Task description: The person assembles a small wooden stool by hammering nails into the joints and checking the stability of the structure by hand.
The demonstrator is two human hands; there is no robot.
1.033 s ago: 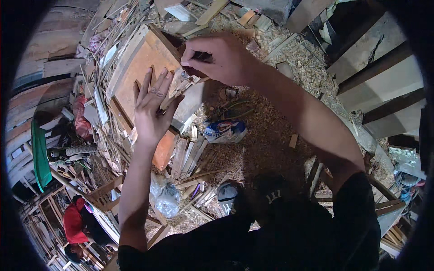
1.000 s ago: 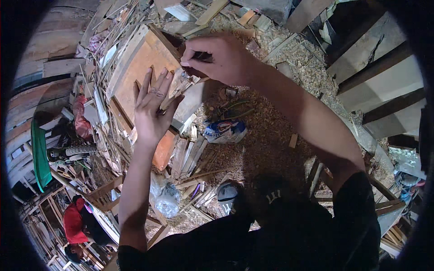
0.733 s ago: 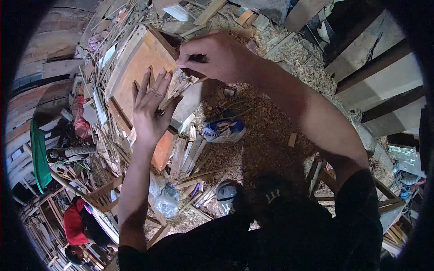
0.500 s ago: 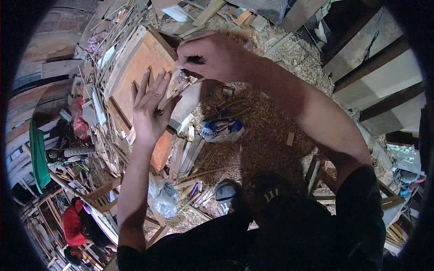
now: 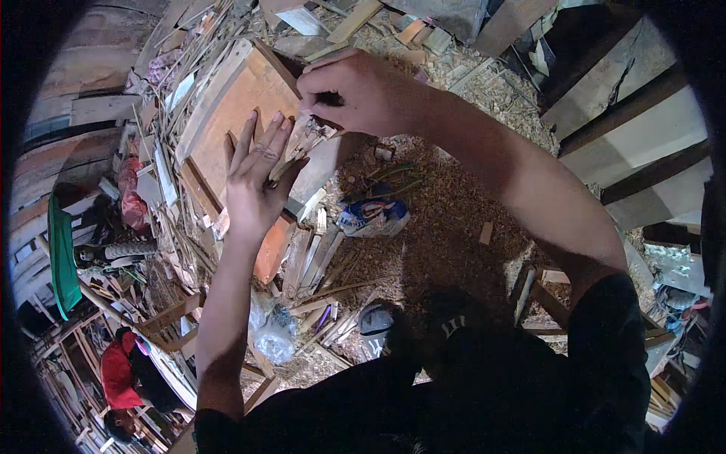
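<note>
My left hand [image 5: 257, 174] is open, its fingers stretched out and apart over an orange-brown wooden panel [image 5: 227, 113]. A narrow pale strip of wood [image 5: 306, 140] runs between its thumb and index finger toward my right hand. My right hand [image 5: 352, 91] is closed in a pinch at the far end of that strip, by the panel's right edge. What its fingertips hold is hidden. A darker wooden rail [image 5: 274, 66] edges the panel at the far side.
Shavings [image 5: 446, 219] cover the floor, with a blue and white plastic packet [image 5: 373, 217] on them. Scrap sticks [image 5: 321, 257] and a clear plastic bag [image 5: 274, 340] lie nearer. Boards [image 5: 628, 113] lean at right. A person in red [image 5: 121, 371] is at lower left, below a green sheet [image 5: 63, 257].
Both hands keep nearly the same place and pose. The whole view has shifted very slightly.
</note>
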